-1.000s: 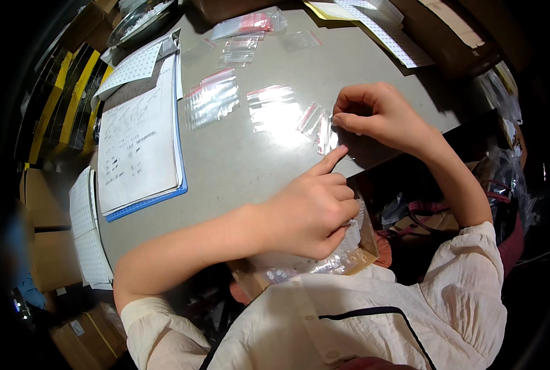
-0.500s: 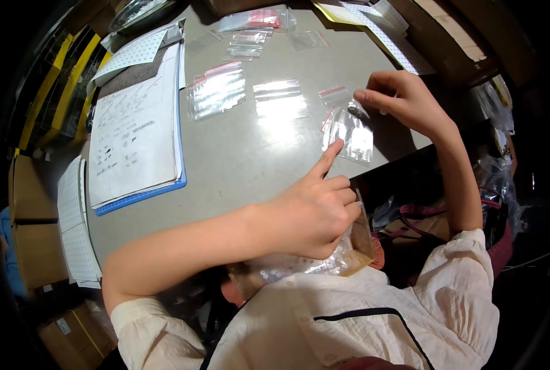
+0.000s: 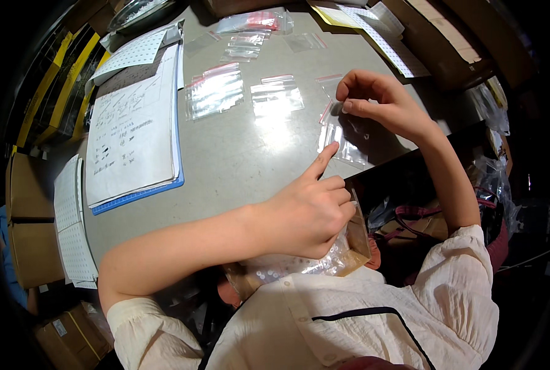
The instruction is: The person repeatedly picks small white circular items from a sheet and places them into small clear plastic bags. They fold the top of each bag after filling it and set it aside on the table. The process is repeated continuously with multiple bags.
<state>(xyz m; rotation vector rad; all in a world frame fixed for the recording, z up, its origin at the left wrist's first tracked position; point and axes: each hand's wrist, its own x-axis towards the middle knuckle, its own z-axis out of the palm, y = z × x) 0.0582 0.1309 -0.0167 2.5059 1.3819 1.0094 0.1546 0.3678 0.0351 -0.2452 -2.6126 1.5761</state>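
Clear red-striped plastic zip bags [image 3: 330, 133]: overlapping near the front edge of the grey tabletop [image 3: 213, 163].
Left hand [image 3: 320, 213]: index finger extended, tip at the bags; other fingers curled.
Right hand [image 3: 381, 106]: thumb and forefinger bent close together above the bags.
Grip: whether either hand pinches anything, I cannot tell.
Brown cardboard box [image 3: 360, 232]: beneath the left hand.

The clear bags [image 3: 349, 152] have red edges (the table [image 3: 225, 163] is grey).
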